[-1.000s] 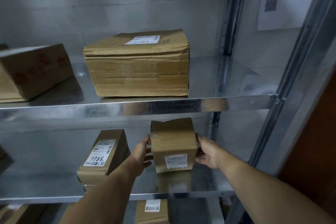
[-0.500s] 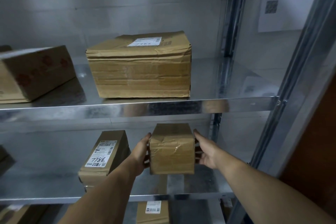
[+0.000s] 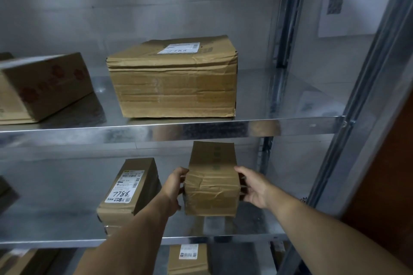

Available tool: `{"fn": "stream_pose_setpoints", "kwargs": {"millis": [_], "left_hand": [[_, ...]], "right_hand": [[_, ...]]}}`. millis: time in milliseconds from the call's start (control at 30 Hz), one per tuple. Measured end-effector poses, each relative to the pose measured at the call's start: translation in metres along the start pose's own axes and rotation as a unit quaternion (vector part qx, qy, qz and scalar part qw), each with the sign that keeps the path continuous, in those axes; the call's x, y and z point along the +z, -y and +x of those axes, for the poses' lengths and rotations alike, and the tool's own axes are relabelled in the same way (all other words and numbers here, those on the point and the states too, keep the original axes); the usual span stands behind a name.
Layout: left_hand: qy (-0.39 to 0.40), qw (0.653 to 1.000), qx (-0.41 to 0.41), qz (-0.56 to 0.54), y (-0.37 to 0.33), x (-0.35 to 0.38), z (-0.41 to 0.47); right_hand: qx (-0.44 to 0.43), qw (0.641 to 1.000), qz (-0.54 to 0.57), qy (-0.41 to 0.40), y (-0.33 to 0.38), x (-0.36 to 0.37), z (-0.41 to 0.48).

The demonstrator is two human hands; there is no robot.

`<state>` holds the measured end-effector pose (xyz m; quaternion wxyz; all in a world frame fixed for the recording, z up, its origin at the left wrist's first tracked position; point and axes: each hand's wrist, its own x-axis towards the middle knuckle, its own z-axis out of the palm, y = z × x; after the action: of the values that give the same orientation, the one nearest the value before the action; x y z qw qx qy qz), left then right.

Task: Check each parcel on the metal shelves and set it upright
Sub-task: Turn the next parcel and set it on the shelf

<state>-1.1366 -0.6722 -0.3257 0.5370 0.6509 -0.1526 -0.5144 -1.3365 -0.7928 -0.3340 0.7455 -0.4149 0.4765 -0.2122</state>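
Both hands grip one small parcel (image 3: 211,190) over the right part of the middle shelf (image 3: 55,227). The left hand (image 3: 176,187) clasps its left side, thumb on the near top edge, and the fingers are out of my sight behind the box. The right hand (image 3: 252,187) clasps the right side, thumb up at the top edge and fingers spread along the cardboard. The parcel is brown cardboard under creased clear tape, and its long top face runs away from me toward the back of the shelf. From my feed I can't tell whether its bottom rests on the shelf or hangs just above it.

Just left of the left hand, and apart from it, lies a labelled parcel (image 3: 129,192). Its white label faces up with 7786 handwritten on it. It seems to sit on a second box, of which I see only a near edge.

On the upper shelf (image 3: 290,128) a large creased carton (image 3: 174,87) stands near the front lip, with a white label on its top. Left of it is an angled carton (image 3: 44,89) with red markings, cut off by the frame edge. Below the middle shelf, a lower parcel (image 3: 188,261) shows a label facing me, its top hidden by the shelf lip. A metal upright (image 3: 368,78) rises on the right. Beyond it, paper sheets (image 3: 350,0) hang on the wall, their print too blurred to read.
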Motion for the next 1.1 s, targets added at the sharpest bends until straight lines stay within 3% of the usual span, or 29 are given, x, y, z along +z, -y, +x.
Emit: {"fn": "stream_pose_setpoints", "kwargs": {"millis": [433,967,1100], "left_hand": [[-0.051,0.997,0.041,-0.027,-0.02,-0.011,0.002],[0.033,0.998,0.043,-0.009,-0.023,-0.01,-0.008],[0.066,0.996,0.032,0.042,-0.023,-0.011,-0.013]], "right_hand": [[-0.03,0.999,0.001,-0.044,0.004,0.011,-0.002],[-0.016,0.995,-0.089,-0.032,-0.003,0.031,-0.017],[-0.011,0.985,-0.166,-0.037,-0.006,0.031,-0.017]]}}
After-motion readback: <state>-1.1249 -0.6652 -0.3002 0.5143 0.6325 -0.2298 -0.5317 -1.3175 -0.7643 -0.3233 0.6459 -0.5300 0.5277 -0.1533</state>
